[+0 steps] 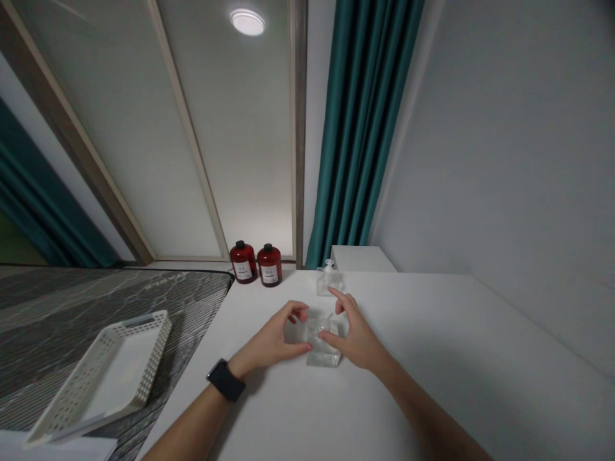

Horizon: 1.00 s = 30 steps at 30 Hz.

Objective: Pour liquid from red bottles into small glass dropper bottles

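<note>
A clear, square-sided bottle (323, 360) stands on the white table between my two hands; its top is partly covered by my right thumb. My left hand (281, 336), with a dark watch at the wrist, is curved at the bottle's left side, thumb and fingers apart. On the other side, my right hand (354, 333) has its fingers spread, and its thumb lies across the view of the bottle. Whether either hand touches the glass I cannot tell. Just beyond my right fingertips stands a second clear bottle (324, 283) with a white pump top.
Two dark red bottles (243, 271) with black caps and white labels stand at the table's far left corner. A white perforated basket (156, 358) sits on a grey patterned surface at left. Behind the white table (432, 384) are a white box (362, 257) and a teal curtain (360, 128).
</note>
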### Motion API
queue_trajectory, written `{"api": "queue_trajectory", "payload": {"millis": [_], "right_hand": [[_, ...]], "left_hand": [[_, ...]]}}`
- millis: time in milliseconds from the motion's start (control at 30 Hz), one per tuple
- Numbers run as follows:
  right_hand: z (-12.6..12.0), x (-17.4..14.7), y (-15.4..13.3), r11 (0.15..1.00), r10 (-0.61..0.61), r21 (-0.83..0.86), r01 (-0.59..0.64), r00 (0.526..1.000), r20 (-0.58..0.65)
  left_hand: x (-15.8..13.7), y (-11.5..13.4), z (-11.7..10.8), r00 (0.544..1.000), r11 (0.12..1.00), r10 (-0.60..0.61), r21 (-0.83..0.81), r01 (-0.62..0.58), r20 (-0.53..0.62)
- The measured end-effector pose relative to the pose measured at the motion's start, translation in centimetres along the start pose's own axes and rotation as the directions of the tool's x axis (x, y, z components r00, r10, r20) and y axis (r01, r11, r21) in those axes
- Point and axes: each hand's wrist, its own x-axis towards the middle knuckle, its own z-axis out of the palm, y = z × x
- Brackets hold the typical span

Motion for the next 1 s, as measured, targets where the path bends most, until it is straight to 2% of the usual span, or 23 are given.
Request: {"api": "queue_trajectory", "payload": {"millis": [100,367,533,733,1000], "right_hand": [[0.13,0.01,0.23,1.000,0.006,0.014,-0.005,1.000,-0.009],[0.42,-0.25,0.07,0.986,-0.052,0.162,0.039,0.996,0.077],[0.34,-0.43,-0.19,0.988,-0.075,0.146,0.058,0.991,0.114],[0.60,-0.39,-0.10,0.998,0.036,0.048,-0.039,0.997,0.075],[0.38,-0.53,-0.27,0.997,-0.041,0.076,0.032,0.992,0.116]], "left_hand": [[0.05,0.53,-0.06,1.000,1.000,0.010,0.014,-0.010,0.001],[0.20,0.80,-0.13,0.999,1.000,0.017,0.023,-0.018,0.042],[0.14,0.64,0.00,0.999,1.000,0.019,0.012,-0.019,0.038],[0.17,0.39,0.20,0.999,1.000,0.013,-0.010,-0.013,0.033],[0.09,0.14,0.39,1.000,1.000,-0.019,-0.017,0.019,0.013]]}}
